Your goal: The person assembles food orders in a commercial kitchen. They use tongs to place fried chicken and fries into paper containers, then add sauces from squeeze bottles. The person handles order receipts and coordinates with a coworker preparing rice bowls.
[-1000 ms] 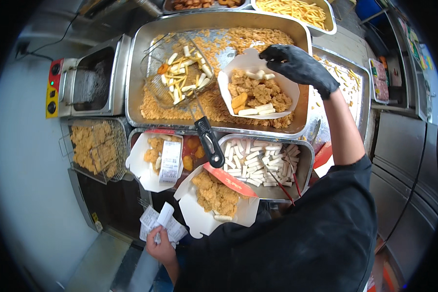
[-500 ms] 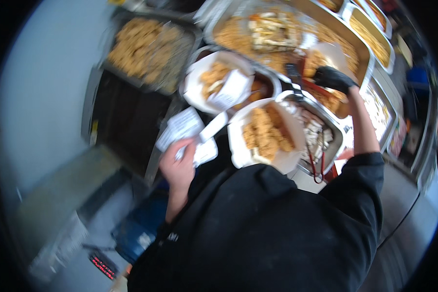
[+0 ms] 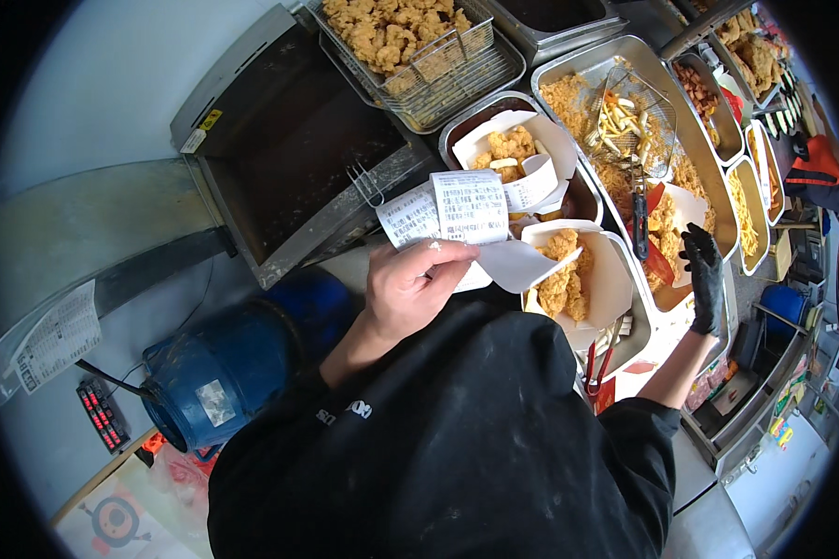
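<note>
1. Pinching of the printed paper slips [image 3: 469,207] was done by the bare left hand [image 3: 418,284] near the middle of the frame, thumb and forefinger being pressed together at their lower edge.
2. The black-gloved right hand [image 3: 704,279] was held at the right of the frame, just beside an open box [image 3: 690,211] in the large metal tray [image 3: 702,140]; its fingers were half bent and slightly apart, with nothing seen between them.
3. For easy reading, the slips were best spread flat, print side up, with no line covered by the thumb.
4. A light pinch was judged enough, as thin paper could be creased easily.
5. The curled slip [image 3: 517,265] was best lifted clear of the near box [image 3: 611,270], since grease could be picked up from the fried chicken [image 3: 569,284].
6. The lower slips were partly hidden by the upper ones; whether the chicken was touched by the curled slip could not be told.
7. Contact between glove and box could not be made out either, and the red-handled tongs [image 3: 598,368] were partly cut off from view by the dark clothing [image 3: 438,419].
</note>
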### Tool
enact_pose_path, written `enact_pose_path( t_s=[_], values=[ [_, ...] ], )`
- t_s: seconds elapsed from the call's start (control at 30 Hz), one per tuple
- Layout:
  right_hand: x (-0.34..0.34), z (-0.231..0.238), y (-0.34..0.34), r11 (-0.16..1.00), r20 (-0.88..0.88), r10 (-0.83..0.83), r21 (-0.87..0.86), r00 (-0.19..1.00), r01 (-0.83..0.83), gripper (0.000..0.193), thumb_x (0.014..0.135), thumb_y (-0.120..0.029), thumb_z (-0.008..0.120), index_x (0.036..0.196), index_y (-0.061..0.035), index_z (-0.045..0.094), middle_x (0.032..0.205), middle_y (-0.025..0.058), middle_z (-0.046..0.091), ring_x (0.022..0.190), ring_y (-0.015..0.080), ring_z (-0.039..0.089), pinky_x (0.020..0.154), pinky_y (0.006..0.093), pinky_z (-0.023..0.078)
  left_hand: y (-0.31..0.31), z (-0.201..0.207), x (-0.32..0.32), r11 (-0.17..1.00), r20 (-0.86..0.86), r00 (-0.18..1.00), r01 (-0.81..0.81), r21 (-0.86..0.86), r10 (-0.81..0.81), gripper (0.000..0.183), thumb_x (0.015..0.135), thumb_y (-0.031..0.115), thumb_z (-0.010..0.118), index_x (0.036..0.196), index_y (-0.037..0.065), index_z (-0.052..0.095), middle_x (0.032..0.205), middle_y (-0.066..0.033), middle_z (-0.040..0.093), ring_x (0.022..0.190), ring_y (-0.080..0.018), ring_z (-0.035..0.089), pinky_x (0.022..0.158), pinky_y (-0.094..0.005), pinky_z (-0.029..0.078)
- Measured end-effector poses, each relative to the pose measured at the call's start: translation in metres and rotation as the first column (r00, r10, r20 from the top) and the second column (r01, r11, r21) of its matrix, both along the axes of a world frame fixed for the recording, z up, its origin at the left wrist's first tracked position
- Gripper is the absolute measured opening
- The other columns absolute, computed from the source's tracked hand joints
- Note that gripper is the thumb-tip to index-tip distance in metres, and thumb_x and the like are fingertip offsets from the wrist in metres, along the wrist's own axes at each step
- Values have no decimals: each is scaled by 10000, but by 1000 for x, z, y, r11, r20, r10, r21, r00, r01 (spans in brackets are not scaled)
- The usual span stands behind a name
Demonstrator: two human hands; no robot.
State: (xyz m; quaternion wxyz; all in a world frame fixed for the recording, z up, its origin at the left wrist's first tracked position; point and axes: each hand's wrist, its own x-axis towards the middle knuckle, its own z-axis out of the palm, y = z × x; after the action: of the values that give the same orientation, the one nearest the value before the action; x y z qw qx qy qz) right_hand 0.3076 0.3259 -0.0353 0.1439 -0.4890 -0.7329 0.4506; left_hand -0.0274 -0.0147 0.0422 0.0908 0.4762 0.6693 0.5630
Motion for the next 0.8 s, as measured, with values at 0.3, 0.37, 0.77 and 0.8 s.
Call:
enact_pose_path(
  t_s=[0.3, 0.37, 0.77, 0.8],
  values=[
    [0, -39, -64, 916, -258, -364, 78, 895, 395, 366, 979, -208, 584, 1316, -65, 584, 1224, 65, 661, 997, 161, 655, 779, 276, 512, 13, 7, -3, 993, -101, 988, 117, -13, -117, 165, 705, -110, 762, 816, 2, 712, 810, -133, 732, 743, -228, 736, 631, -286, 563],
    [-26, -4, -90, 854, -354, -514, -125, 782, 505, 356, 997, -201, 544, 1308, -32, 578, 1223, 91, 650, 1008, 183, 643, 821, 303, 514, 14, 6, -2, 988, -125, 980, 153, -17, -154, 167, 702, -115, 761, 810, 2, 712, 811, -145, 731, 755, -242, 738, 637, -292, 566],
    [-151, 77, -160, 763, -975, -133, -216, 179, -609, 868, 920, -721, 350, 1373, 8, 484, 1434, 305, 419, 1257, 454, 490, 1014, 663, 371, 21, 3, 8, 933, -134, 924, 358, -23, -358, 239, 669, -154, 714, 834, 18, 712, 851, -127, 730, 819, -265, 729, 714, -331, 569],
    [-156, 77, -161, 762, -977, -129, -209, 171, -613, 865, 928, -710, 346, 1363, 24, 488, 1421, 307, 433, 1260, 456, 486, 1023, 662, 361, 21, 3, 8, 930, -143, 920, 367, -15, -365, 241, 669, -154, 715, 836, 20, 712, 854, -128, 730, 818, -264, 729, 715, -331, 569]
  ],
)
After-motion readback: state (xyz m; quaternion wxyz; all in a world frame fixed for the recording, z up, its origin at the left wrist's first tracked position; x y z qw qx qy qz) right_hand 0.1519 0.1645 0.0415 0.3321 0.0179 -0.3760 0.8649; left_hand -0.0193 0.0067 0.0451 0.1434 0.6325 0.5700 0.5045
